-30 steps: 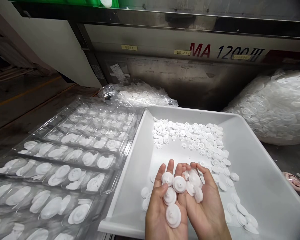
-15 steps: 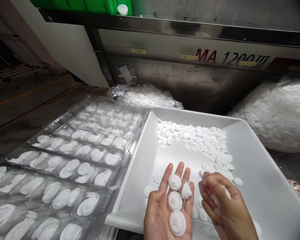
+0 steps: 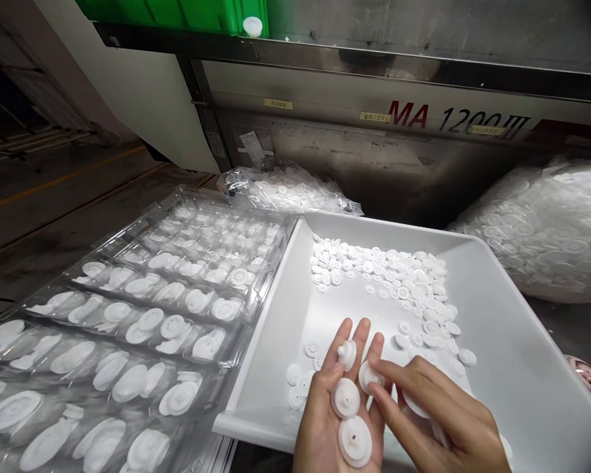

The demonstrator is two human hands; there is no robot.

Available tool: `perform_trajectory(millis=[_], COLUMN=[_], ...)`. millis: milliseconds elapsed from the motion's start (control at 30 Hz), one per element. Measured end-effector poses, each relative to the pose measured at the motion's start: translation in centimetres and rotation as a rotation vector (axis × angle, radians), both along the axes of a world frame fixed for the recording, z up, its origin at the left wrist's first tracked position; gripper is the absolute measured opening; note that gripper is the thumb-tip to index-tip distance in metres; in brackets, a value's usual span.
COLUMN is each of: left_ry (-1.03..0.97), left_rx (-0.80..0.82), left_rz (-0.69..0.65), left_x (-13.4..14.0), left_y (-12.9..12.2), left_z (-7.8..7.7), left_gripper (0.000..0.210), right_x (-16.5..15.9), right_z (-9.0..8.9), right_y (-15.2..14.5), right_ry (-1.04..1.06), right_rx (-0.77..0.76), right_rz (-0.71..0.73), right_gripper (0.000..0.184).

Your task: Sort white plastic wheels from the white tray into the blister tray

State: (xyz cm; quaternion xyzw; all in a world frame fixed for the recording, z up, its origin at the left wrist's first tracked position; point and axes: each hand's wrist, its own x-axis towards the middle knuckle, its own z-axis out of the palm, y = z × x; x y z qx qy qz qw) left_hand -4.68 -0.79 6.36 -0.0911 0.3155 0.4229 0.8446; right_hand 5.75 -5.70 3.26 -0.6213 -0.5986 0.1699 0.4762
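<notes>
My left hand lies palm up over the near edge of a white tray, holding several white plastic gears in a row on its palm and fingers. My right hand is beside it, with its fingertips touching one gear on the left fingers. More white gears sit under its curled fingers. A loose heap of small white gears lies at the tray's far side.
A clear blister tray with rows of white gears lies to the left. Clear bags of gears stand behind the tray and at the right. A grey machine panel marked MA 1200 runs along the back.
My hands were cupped together with the gears; the right hand pulled away, then came back to touch a gear on the left fingers. The view shifted slightly right.
</notes>
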Motion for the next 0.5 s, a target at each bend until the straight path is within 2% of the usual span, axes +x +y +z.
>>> perform_trajectory(millis=[300,500], left_ry=[-0.033,-0.095], left_rx=[0.040,0.124], left_rz=[-0.027,-0.004], left_x=[-0.4,-0.5], left_y=[-0.1,-0.2], left_z=[-1.0,-1.5], left_gripper=[0.030,0.029], right_x=[-0.5,-0.4], right_z=[-0.1,0.0], right_y=[-0.2,-0.3], right_ry=[0.099,0.085], right_rx=[-0.089,-0.065], right_rz=[-0.027,0.014], right_gripper=[0.019,0.027])
